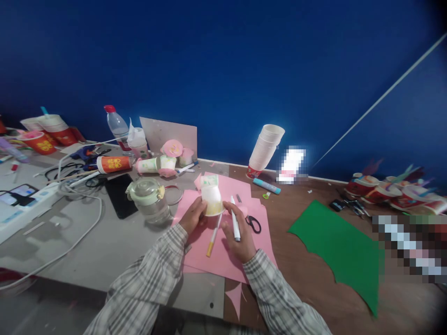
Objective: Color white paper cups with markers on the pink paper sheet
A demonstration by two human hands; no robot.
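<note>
Over pink paper sheets (195, 263), my left hand (193, 215) is closed on the side of a white paper cup (211, 201) with a yellowish rim. Behind that cup shows a green-printed cup piece (209, 181); I cannot tell whether the two are joined. My right hand (240, 232) grips a white marker (235, 221), its fingertips at the cup's right rim. A yellow-ended marker (213, 239) lies on the pink paper between my hands. Black-handled scissors (253, 224) rest just right of my right hand, their blades partly hidden.
A lidded glass jar (148, 202) and a black phone (120, 195) stand left. Pink-decorated cups (167, 164) lie behind. Stacked cups (265, 149) lean near the blue wall, beside a turquoise marker (267, 186). Green paper (340, 251) lies right; a white cable (84, 235) curves left.
</note>
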